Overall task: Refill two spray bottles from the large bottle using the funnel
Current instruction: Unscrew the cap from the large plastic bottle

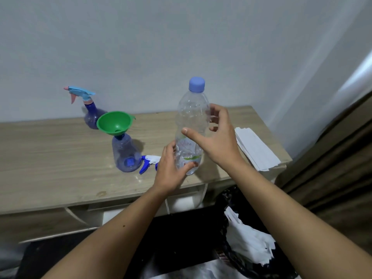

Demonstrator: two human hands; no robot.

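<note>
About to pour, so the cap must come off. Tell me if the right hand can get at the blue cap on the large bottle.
Probably yes. The right hand hovers open beside the large bottle, just below the blue cap. Nothing stands over the cap, and the left hand grips the bottle's base.

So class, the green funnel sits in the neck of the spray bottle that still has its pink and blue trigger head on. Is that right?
Not quite. The head view shows the green funnel in the open-necked spray bottle, whose blue and white trigger head lies on the table beside it.
</note>
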